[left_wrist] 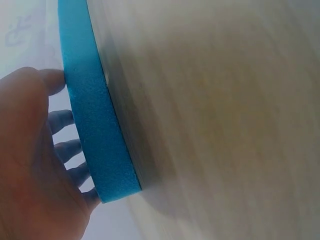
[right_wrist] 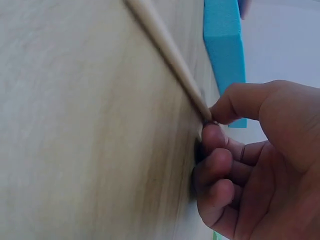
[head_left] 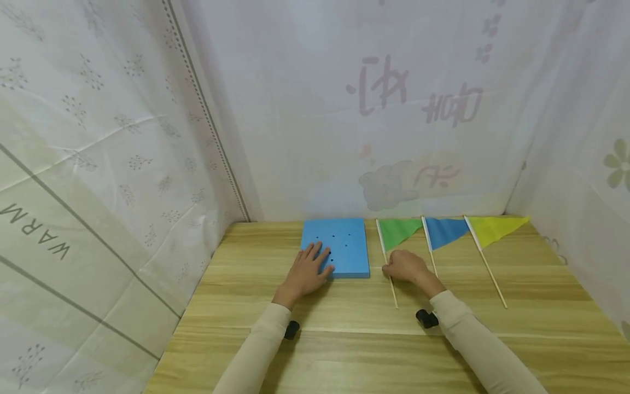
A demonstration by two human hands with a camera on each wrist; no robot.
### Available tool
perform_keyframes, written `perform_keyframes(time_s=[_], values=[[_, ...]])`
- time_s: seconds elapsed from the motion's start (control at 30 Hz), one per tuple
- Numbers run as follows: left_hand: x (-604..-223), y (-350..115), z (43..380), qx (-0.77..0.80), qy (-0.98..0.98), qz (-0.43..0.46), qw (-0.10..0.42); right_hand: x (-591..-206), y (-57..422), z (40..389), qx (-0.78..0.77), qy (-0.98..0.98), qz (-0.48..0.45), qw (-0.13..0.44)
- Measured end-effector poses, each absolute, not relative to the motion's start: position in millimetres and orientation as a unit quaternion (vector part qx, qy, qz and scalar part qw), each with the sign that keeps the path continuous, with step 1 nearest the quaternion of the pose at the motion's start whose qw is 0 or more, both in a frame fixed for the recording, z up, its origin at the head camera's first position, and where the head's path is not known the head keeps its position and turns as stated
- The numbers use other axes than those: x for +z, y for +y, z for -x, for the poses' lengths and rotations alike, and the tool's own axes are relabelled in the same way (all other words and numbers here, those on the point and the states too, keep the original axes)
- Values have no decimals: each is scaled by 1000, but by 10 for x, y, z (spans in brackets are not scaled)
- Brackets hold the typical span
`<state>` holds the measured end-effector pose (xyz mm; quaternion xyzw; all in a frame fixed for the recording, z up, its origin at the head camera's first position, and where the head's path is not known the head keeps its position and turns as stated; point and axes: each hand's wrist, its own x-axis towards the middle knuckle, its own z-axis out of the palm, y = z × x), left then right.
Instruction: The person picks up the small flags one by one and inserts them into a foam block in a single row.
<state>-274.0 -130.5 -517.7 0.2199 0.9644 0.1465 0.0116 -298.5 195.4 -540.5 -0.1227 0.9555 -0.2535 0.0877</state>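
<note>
A thick blue foam block point(head_left: 351, 260) with several small holes in its top lies at the table's far edge. My left hand point(head_left: 307, 270) rests on its left part, fingers spread and fairly straight; the left wrist view shows the fingertips against the block's top point(left_wrist: 100, 125). To the right of the block lies a green pennant flag point(head_left: 397, 232) on a thin wooden stick. My right hand point(head_left: 406, 266) pinches that stick point(right_wrist: 172, 55) between thumb and index finger, just below the cloth, close over the tabletop. The other fingers are curled in.
A blue pennant flag point(head_left: 445, 232) lies right of the green one, its stick partly behind my right wrist. A yellow pennant flag point(head_left: 494, 230) lies farther right. The wood-grain table point(head_left: 354, 355) is bordered by a printed curtain point(head_left: 295, 137) at the back and both sides.
</note>
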Motion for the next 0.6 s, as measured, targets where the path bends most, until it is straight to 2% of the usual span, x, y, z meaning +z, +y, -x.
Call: perform_keyframes(time_s=[0.23,0.6], values=[[-5197,-1304,2723,148,963,-223,13,-5220,1880,2871,-291,945,94,113],[-5206,-1321,2749,151,962,-227,10,-5146,1850,2840,-341,932,61,107]])
